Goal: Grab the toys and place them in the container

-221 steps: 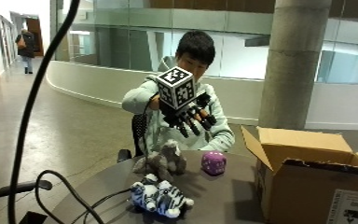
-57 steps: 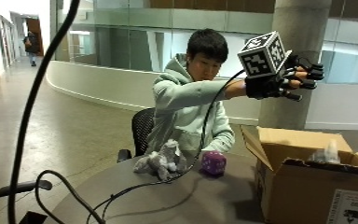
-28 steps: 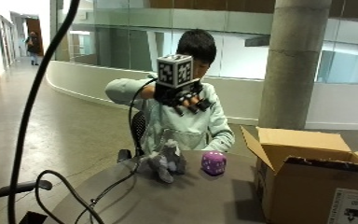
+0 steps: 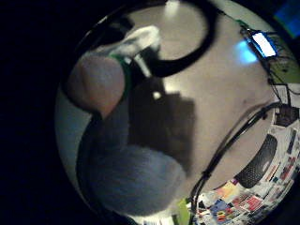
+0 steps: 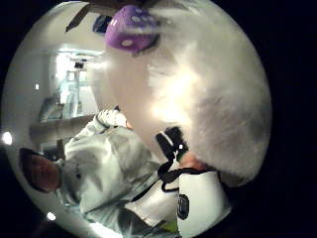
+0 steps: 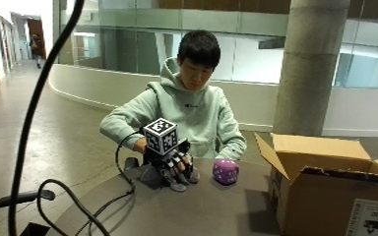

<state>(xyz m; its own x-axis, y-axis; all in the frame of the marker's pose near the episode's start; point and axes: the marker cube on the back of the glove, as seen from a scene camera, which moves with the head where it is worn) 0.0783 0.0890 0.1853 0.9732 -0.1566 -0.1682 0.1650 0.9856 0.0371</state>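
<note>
Gloved right hand (image 6: 176,164) is down on the grey plush toy (image 6: 155,176), lower-left of centre in the outside view, on the table (image 6: 202,211). Fingers curl over the toy's top and front; looks like a grasp, though contact under the palm is hidden. Toy is soft, fuzzy, lumpy; only its lower grey parts show around the glove.

Thumb-side palm view: pale long-pile fur (image 5: 208,94) fills most of the frame, so the plush is right against the palm. Purple dice (image 5: 131,32) sits at the frame's upper edge, beyond the fur.

Little-finger-side palm view: rounded grey furry mass (image 4: 136,178) close to the palm, one bare fingertip (image 4: 96,82) next to it, smooth table surface behind.

Purple dice (image 6: 225,171) in the outside view: soft-looking cube, rounded corners, white dots, resting on the table just right of the hand, not touching it.

Cardboard box (image 6: 327,187) at lower right, flaps open, corrugated brown, printed label on its front face. Well apart from the plush.

Table top is smooth, grey-brown, with a rounded edge.
</note>
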